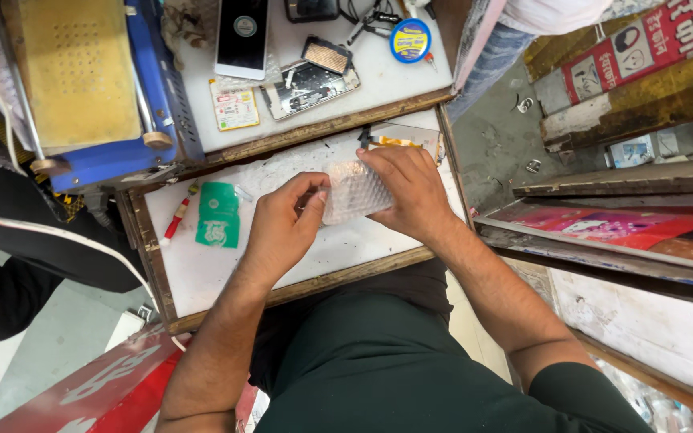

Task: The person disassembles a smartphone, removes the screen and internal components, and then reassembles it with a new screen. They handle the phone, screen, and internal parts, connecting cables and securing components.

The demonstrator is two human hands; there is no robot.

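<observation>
Left hand (282, 228): pinches bubble wrap's (354, 191) left edge.
Right hand (409, 188): clasps right side.
Bubble wrap: light, soft, crushable; hold by edges.
Bench (202, 273): beneath.

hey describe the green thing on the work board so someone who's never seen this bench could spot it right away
Start at the white work board with the wooden rim in front of the person. On its left part, left of the left hand, lies a flat green card. A red-and-white pen-like tool lies just left of it; the card is the only green thing on the board.
</observation>
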